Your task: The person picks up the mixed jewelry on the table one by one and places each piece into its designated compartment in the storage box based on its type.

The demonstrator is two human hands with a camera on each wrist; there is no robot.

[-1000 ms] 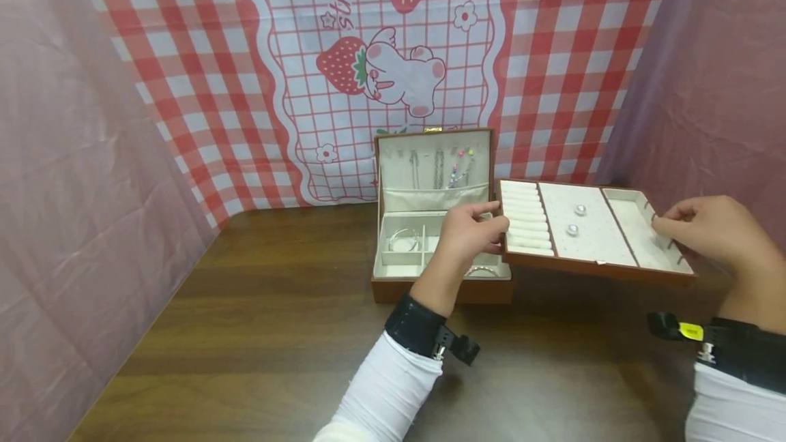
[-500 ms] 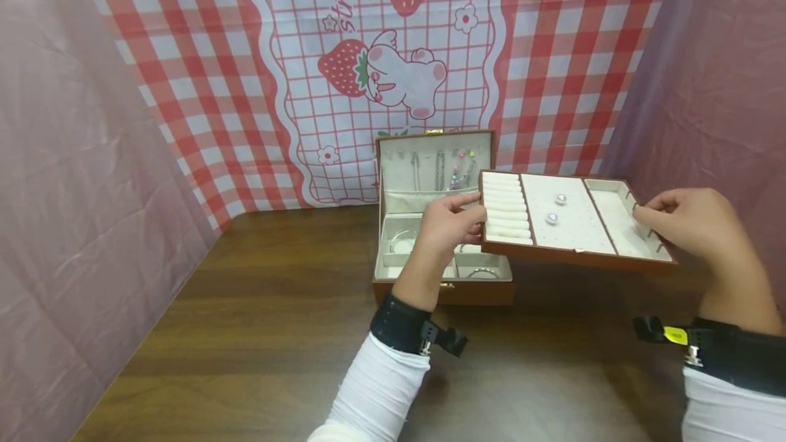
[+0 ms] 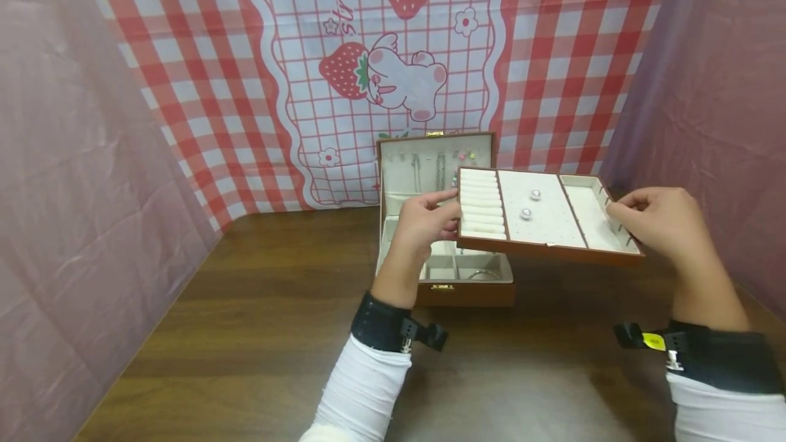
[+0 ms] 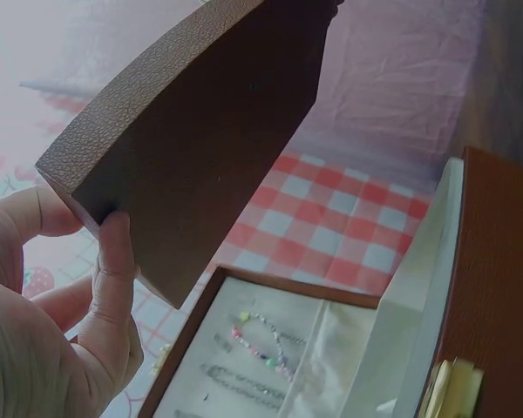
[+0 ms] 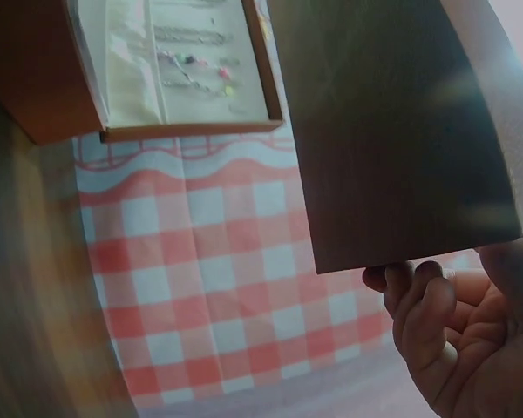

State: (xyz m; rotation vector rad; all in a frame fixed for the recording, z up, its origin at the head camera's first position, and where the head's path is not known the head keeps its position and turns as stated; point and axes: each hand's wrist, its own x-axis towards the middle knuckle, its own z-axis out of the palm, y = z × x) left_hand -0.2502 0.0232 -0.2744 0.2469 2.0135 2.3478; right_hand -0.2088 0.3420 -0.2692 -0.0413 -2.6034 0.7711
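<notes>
Both hands hold a brown jewelry tray (image 3: 540, 220) up in the air, its cream inside facing up. Ring rolls (image 3: 482, 204) line its left part, and two pearl-like earrings (image 3: 535, 194) sit on the middle panel. My left hand (image 3: 424, 220) grips the left end; in the left wrist view the fingers (image 4: 113, 279) press its dark underside. At the right end, my right hand (image 3: 660, 217) pinches the slotted wall. Behind and below the tray's left part stands the open jewelry box (image 3: 464, 296), partly hidden by the left hand and the tray.
The box's raised lid (image 3: 393, 150) carries necklaces (image 3: 440, 170) and a colorful beaded strand (image 4: 261, 344). A bangle (image 3: 485, 274) lies in a front compartment. The wooden table (image 3: 264, 333) extends around the box, with a checked cloth (image 3: 202, 80) hanging behind.
Both hands have carried the tray leftward, so it now overlaps part of the box and lid in the head view. The box has stayed in place.
</notes>
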